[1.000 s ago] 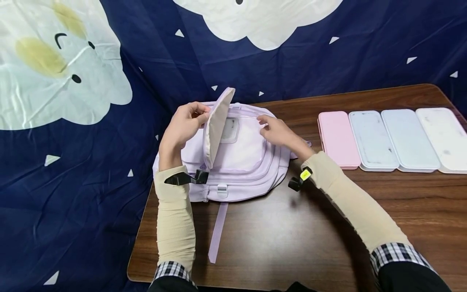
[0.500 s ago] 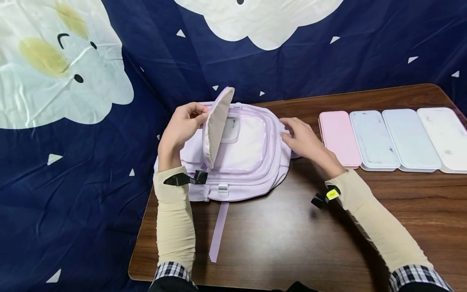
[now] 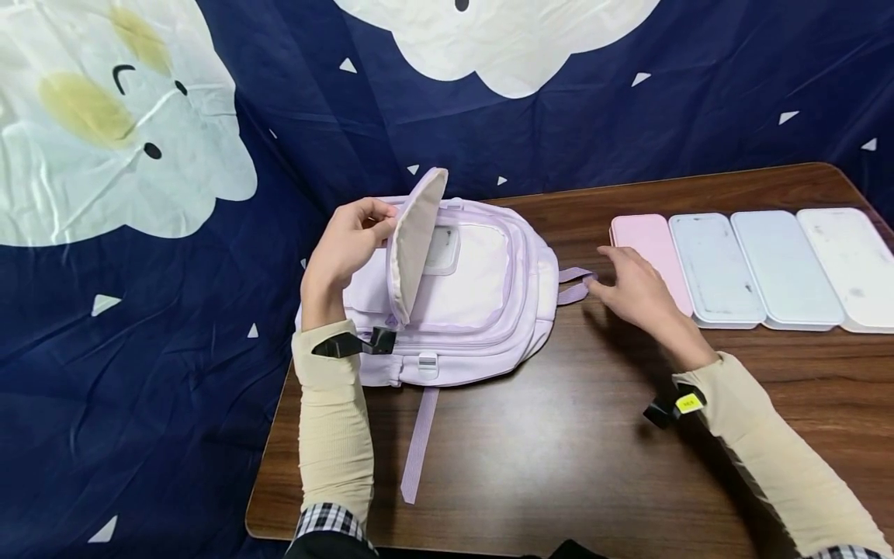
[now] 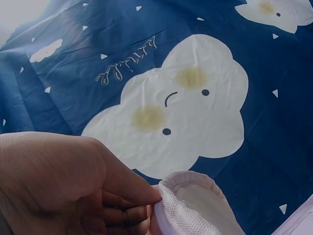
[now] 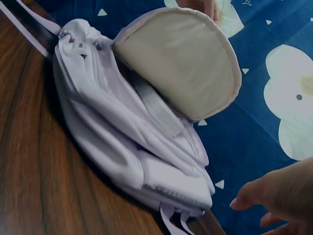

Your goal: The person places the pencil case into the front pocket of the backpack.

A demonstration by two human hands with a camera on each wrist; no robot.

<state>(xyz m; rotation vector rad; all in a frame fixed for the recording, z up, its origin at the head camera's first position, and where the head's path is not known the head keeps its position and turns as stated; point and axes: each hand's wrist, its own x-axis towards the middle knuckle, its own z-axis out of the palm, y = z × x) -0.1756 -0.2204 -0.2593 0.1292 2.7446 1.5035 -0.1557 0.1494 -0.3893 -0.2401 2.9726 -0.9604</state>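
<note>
A lilac backpack (image 3: 482, 353) lies on the table with its front pocket unzipped. My left hand (image 3: 352, 241) pinches the edge of the raised pocket flap (image 3: 417, 248), whose beige lining shows. In the left wrist view, the thumb and fingers of the left hand (image 4: 107, 191) grip the flap's rim. Behind the flap, a pale flat box (image 3: 441, 250) sits partly hidden in the pocket. My right hand (image 3: 639, 291), fingers spread and holding nothing, hovers between the backpack's strap loop (image 3: 574, 286) and a pink case (image 3: 653, 252).
To the right of the pink case, a light blue case (image 3: 715, 268), another pale blue case (image 3: 785, 268) and a white case (image 3: 852, 268) lie side by side. A loose strap (image 3: 421, 446) trails toward the front of the wooden table (image 3: 531, 466). A dark blue cloth (image 3: 559, 124) hangs behind.
My right hand has moved right, from over the open pocket, past the backpack's side, to beside the pink case. The left hand stays on the flap.
</note>
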